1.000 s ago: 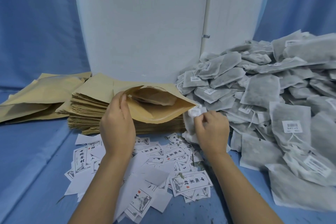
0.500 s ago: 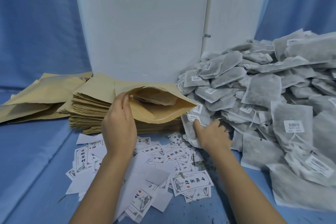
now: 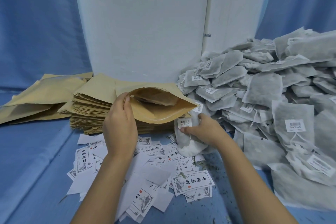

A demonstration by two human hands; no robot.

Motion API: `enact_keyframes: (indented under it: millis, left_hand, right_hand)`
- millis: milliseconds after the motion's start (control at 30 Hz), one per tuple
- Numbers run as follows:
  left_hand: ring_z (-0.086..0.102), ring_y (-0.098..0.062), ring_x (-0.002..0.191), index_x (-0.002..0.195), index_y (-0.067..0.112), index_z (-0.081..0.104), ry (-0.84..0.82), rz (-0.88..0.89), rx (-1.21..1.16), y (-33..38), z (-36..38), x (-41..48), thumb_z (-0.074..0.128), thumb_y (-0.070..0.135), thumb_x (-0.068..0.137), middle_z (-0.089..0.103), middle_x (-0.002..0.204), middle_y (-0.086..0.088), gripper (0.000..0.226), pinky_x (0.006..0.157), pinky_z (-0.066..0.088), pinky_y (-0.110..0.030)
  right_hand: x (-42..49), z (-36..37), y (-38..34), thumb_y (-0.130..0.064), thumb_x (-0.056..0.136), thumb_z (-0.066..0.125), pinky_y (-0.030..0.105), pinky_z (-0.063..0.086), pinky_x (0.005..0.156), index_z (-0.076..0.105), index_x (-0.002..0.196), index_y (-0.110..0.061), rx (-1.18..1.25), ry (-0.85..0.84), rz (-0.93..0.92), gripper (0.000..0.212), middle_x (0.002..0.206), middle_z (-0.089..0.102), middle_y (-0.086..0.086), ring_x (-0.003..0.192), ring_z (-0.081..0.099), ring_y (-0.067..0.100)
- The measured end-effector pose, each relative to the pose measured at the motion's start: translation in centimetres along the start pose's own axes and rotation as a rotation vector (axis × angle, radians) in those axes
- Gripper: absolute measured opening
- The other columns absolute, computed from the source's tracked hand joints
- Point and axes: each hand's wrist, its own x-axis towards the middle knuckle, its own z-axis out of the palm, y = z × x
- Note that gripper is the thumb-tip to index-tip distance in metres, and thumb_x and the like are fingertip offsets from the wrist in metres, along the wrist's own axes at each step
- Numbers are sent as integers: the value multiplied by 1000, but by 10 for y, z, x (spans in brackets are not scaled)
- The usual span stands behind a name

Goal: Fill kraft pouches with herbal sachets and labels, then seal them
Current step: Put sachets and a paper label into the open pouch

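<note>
Nestling in right grip: sachet beside pouch.

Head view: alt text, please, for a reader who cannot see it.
The left hand holds a kraft pouch open at its mouth while the right hand grips a herbal sachet beside it. Printed labels lie scattered below, a sachet pile at right, stacked pouches behind.

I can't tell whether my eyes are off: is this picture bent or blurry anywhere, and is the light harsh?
Head view: the wide-angle lens splays the white panel's edges outward toward the top. Head view: the light is soft and bluish, with no glare and only faint shadows. Head view: the printed label near the middle reads sharp, while the sachet pile goes soft toward the right edge.
</note>
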Motion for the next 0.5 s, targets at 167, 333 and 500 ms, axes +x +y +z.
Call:
enact_keyframes:
  millis: [167,333,500]
  left_hand:
    - [50,-16,78,118,13,61,-13,-35,2,0,1,-1,38,26,101,68,99,-5,31,59,22,-20]
    - [49,-20,76,114,13,60,17,-76,-13,-3,-2,3,34,29,102,65,95,-8,33,61,24,-27]
    - [60,-29,86,116,11,61,-8,-51,47,-4,-5,2,35,28,102,67,98,-6,34,64,31,-28]
  right_hand:
    - [-6,-11,-9,-35,75,76,36,49,86,47,133,-39,355,148,-199,65,117,58,-5,103,58,18]
    - [-14,-39,-6,-32,61,83,32,53,88,70,110,-35,562,-340,-104,51,114,69,0,99,66,18]
    - [-21,-57,6,-25,66,76,28,57,64,74,104,-17,648,-580,9,39,104,72,13,81,70,22]
